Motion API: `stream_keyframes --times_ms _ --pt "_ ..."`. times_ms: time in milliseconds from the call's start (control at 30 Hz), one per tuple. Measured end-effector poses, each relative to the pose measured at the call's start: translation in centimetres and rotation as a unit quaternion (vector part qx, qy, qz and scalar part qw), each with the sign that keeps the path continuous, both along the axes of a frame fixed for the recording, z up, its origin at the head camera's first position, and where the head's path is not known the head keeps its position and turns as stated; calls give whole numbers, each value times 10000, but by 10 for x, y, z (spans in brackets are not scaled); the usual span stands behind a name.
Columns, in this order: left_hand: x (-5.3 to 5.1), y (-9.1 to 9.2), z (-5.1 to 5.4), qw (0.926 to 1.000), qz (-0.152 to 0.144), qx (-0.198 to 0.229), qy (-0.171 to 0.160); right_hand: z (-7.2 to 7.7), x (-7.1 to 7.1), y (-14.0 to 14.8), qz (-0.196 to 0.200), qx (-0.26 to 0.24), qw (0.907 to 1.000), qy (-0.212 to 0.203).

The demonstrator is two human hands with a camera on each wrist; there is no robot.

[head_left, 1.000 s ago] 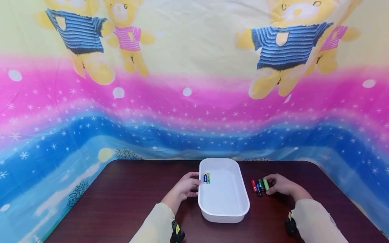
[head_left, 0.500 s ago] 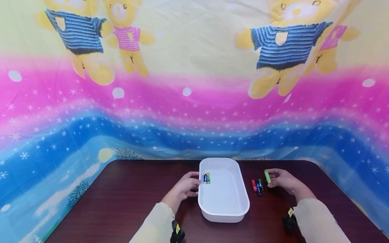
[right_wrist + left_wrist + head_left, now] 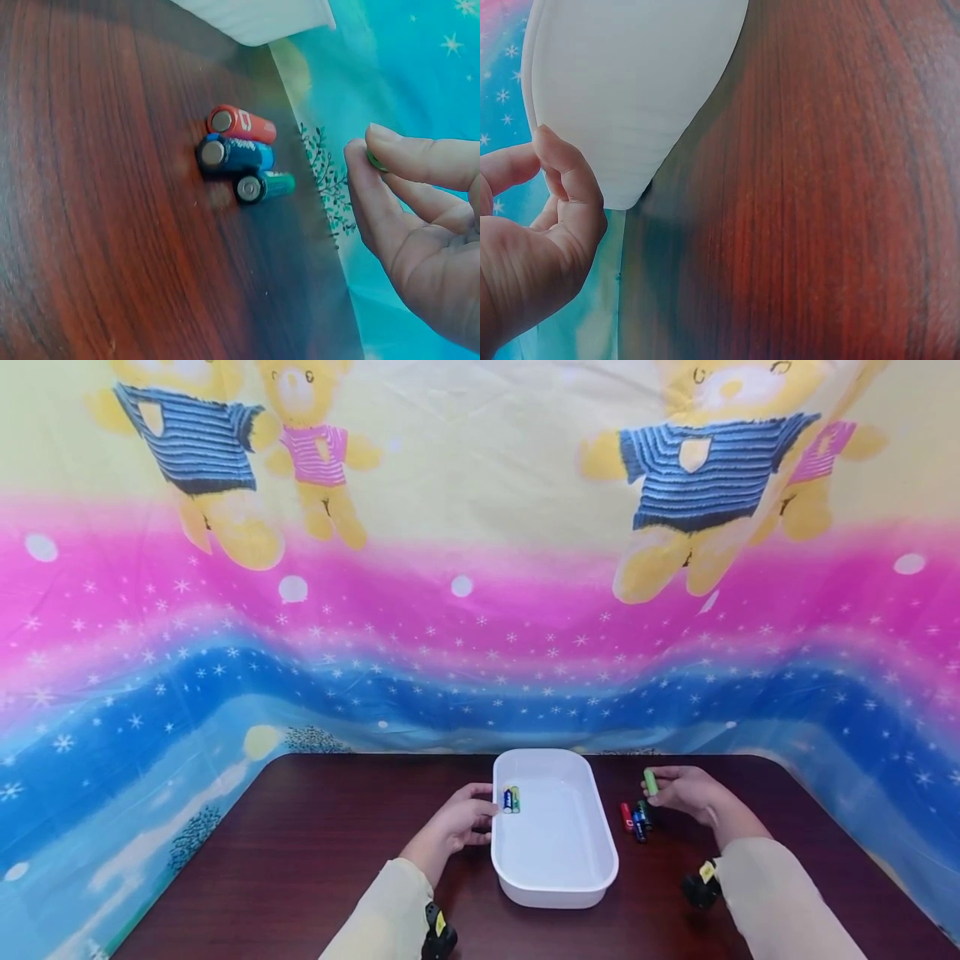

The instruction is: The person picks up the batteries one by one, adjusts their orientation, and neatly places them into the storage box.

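Two pale sleeves come in at the near side, the left sleeve [image 3: 382,918] and the right sleeve [image 3: 780,902], each with a black device at the wrist, and we're looking over a dark red-brown table [image 3: 337,827]. Right in front of us sits the white tray [image 3: 555,891], its long sides running away from us. Left of it, we've got the left hand [image 3: 457,818], thumb and fingers bent in close, pinching the rim! Off the tray's right side, three loose ones lie bunched together on the tabletop: the red battery [image 3: 626,817], the dark blue battery [image 3: 640,828] beside it, and the green-and-black battery [image 3: 266,187] along the blue one's other side. Inside the tray we count a blue battery [image 3: 507,800] and a yellow-green battery [image 3: 515,800], side by side by the left wall. Now the right hand [image 3: 693,793], just beyond that loose trio: thumb and fingers narrow, and we see the light green battery [image 3: 650,782] pinched at their tips, clear of the table! Behind everything, we have the bear-print cloth [image 3: 480,635], pink over blue.
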State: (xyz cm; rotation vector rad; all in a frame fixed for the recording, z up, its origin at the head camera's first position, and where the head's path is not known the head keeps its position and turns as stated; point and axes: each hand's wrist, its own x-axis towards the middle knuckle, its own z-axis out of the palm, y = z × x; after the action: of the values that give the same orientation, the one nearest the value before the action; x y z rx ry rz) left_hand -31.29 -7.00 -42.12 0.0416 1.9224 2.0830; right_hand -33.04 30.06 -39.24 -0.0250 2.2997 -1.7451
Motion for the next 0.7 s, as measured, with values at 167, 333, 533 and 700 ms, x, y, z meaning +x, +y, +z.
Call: stream_keyframes --times_ms 167,333,533,700 --pt "0 0 2 10000 -10 2 -10 4 -1 -6 -14 -54 10000 70" --pt "1 0 2 10000 -3 7 -11 8 -2 -11 -69 -182 9998 102" --pt "1 0 2 10000 -1 -38 -3 10 -3 -15 -58 -523 9985 165" --pt "1 0 1 10000 -3 -8 5 12 -5 -16 -2 -788 9966 221"
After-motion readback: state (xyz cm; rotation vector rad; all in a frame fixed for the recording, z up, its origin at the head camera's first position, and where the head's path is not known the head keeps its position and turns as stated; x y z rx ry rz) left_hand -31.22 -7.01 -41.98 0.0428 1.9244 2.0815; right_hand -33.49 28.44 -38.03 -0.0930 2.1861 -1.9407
